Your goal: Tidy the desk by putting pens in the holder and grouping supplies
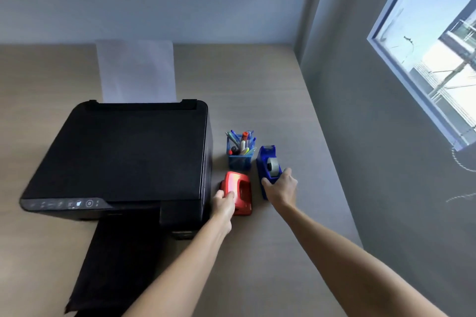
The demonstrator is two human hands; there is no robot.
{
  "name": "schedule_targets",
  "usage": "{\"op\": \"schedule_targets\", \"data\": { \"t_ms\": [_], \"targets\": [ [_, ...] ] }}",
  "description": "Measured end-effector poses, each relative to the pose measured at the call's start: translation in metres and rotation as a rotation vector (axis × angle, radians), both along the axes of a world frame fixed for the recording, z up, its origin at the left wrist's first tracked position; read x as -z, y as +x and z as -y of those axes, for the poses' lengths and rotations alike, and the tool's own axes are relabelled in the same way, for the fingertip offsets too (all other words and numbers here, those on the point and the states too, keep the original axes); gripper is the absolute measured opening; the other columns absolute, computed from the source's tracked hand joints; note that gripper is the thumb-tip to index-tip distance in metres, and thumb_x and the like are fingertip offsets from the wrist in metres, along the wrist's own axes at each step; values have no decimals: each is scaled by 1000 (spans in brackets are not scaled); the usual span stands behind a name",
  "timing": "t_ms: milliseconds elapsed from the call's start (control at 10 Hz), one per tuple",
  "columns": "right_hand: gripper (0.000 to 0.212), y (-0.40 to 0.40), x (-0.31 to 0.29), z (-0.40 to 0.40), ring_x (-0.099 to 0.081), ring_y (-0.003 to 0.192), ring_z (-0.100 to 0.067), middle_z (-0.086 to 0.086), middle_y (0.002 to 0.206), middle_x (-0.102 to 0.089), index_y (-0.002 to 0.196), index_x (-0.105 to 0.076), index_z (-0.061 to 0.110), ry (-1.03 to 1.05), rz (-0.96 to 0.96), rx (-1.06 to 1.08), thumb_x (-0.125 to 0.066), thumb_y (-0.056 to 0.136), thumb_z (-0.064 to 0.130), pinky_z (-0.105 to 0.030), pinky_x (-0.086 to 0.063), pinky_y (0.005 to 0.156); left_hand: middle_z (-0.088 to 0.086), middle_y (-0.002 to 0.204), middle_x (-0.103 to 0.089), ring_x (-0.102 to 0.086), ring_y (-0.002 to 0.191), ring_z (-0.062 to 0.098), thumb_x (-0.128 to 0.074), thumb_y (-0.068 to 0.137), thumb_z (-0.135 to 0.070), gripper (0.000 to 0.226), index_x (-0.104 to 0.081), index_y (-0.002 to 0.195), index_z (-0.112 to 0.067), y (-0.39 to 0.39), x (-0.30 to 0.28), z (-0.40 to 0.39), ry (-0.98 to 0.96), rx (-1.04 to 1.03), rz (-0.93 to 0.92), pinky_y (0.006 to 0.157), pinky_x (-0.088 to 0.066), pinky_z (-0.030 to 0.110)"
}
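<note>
The large black printer walls off the wooden desk toward nine o'clock, the blue mesh pen holder stands at twelve, the grey wall closes three, and bare desktop lies open toward six.

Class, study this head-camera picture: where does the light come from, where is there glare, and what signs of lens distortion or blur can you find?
Head view: daylight enters from the window on the right, leaving the wall beside it dim; a pale glare patch sits on top of the red hole punch; the wide-angle lens bows the desk edges and slants the window frame; the printer looks soft, its left corner smeared.
</note>
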State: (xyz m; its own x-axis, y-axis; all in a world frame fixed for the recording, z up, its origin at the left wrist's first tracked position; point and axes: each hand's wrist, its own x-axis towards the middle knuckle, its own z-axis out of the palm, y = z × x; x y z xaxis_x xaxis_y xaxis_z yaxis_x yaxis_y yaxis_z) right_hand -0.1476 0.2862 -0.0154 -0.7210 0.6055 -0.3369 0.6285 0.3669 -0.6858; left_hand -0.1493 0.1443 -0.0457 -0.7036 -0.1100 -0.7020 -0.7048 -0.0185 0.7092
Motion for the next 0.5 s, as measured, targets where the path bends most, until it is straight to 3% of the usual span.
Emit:
{"op": "schedule_targets", "data": {
  "t_ms": [100, 200, 300, 400, 500],
  "targets": [
    [44, -1, 3, 7, -63, 92, -41, -21, 101, -62, 99, -43, 5, 7, 13, -11, -72, 74, 26, -45, -56, 76, 17, 100, -66, -59, 88, 26, -48, 90, -17, 14, -54, 77, -15, -5, -1, 0, 2, 35, 1, 85, -48, 38],
    [49, -2, 0, 6, -63, 95, -42, -22, 103, -62, 102, -42, 4, 22, 29, -49, -74, 75, 31, -45, -56, 77, 19, 107, -67, -58, 89, 25, -48, 92, -18, 11, -55, 83, -15, -6, -5, 1, 1, 73, 9, 80, -44, 35],
    [59, 1, 3, 0, -62, 96, -41, -22, 106, -60, 104, -42, 5, 34, 34, -95, -75, 74, 44, -47, -56, 79, 17, 116, -66, -59, 96, 26, -51, 92, -23, 18, -55, 105, -11, -1, -11, 0, -27, 62, 6, 82, -43, 35],
    [70, 13, -8, -1, -60, 101, -42, -25, 109, -61, 112, -40, 3, 9, 2, -153, -71, 74, 54, -43, -53, 79, 11, 123, -58, -56, 106, 25, -56, 90, -26, 40, -45, 123, -6, 11, -39, 0, -137, 80, -44, 87, -41, 33],
    [78, 31, -23, -7, -52, 119, -40, -24, 131, -53, 132, -33, 3, -7, -85, -171, -64, 81, 54, -41, -45, 91, 6, 127, -51, -51, 120, 26, -60, 88, -30, 57, -38, 134, -6, 43, -60, 2, -215, 226, -88, 95, -41, 33]
  ]
}}
